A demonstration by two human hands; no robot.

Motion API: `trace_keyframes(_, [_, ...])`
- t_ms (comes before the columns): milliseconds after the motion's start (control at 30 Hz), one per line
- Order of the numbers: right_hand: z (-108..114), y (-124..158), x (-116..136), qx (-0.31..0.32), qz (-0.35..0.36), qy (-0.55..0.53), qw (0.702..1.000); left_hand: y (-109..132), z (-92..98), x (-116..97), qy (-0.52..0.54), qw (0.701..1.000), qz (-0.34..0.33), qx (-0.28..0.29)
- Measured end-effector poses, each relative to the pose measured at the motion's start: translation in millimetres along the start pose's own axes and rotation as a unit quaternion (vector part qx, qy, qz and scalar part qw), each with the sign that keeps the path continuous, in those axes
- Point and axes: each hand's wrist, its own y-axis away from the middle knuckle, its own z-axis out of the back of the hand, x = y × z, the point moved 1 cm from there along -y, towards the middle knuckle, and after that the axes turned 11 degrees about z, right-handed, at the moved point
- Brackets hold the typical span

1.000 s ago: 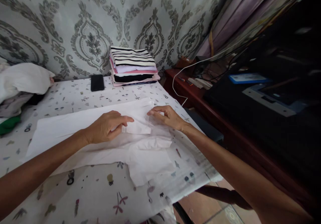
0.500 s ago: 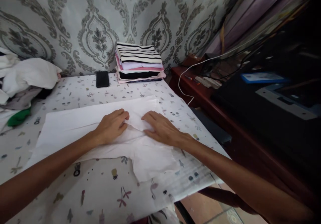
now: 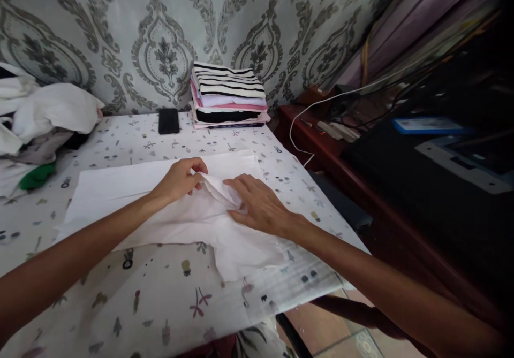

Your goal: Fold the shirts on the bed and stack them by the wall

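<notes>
A white shirt (image 3: 116,192) lies partly folded on the patterned tablecloth (image 3: 160,299), with a sleeve-like flap sticking out toward me. My left hand (image 3: 182,179) pinches a bit of its fabric and lifts it into a raised fold near the middle. Resting on the cloth just right of that fold is my right hand (image 3: 259,205), its fingers apart and spread over the fabric. The underside of the shirt is hidden.
A stack of folded clothes (image 3: 228,96), striped on top, stands at the back. Left of it lies a black phone (image 3: 168,121). A loose heap of clothes (image 3: 56,114) fills the far left. At the right, a white cable (image 3: 292,133) runs over a dark red wooden desk (image 3: 287,114).
My left hand has raised a fold of the white shirt that lay flatter before. My right hand has stayed almost in place on the fabric. The view has shifted slightly.
</notes>
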Motion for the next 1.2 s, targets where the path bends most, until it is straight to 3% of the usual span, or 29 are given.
trace_keyframes(167, [-11, -3, 0, -0.009, -0.096, 0.029, 0.995, -2, 0.7, -2, -0.002, 1.0, -0.006, -0.009])
trace_keyframes(267, [-4, 0, -3, -0.041, -0.101, 0.019, 0.994, -1, 2.9, 3, -0.098, 0.992, -0.06, -0.045])
trace_keyframes(367, [2, 3, -3, -0.04, -0.081, 0.016, 0.996, 4, 2.3, 11, -0.227, 0.964, -0.115, -0.078])
trace_keyframes(533, [5, 3, 2, 0.063, -0.006, 0.002, 0.998, 17, 3.2, 13, -0.397, 0.913, -0.092, -0.011])
trace_keyframes(600, [10, 2, 1, 0.072, -0.01, -0.026, 0.997, 21, 8.2, 6, -0.435, 0.895, -0.095, 0.017])
trace_keyframes(733, [19, -5, -17, 0.0, -0.074, -0.096, 0.993, 16, 13.5, -8, -0.398, 0.903, -0.16, 0.005])
trace_keyframes(833, [9, -15, -37, -0.031, -0.081, -0.058, 0.995, -2, -1.0, -3, -0.319, 0.921, -0.22, -0.028])
trace_keyframes(1033, [-33, -22, -69, 0.088, -0.058, -0.057, 0.993, -34, -41.9, 35, -0.394, 0.891, -0.218, 0.053])
trace_keyframes(1100, [-31, -18, -72, 0.063, -0.065, -0.094, 0.992, -32, -40.4, 36, -0.382, 0.897, -0.21, 0.072])
trace_keyframes(1200, [-7, 1, -62, -0.043, -0.089, -0.134, 0.986, -12, -21.9, 31, -0.304, 0.927, -0.205, 0.075])
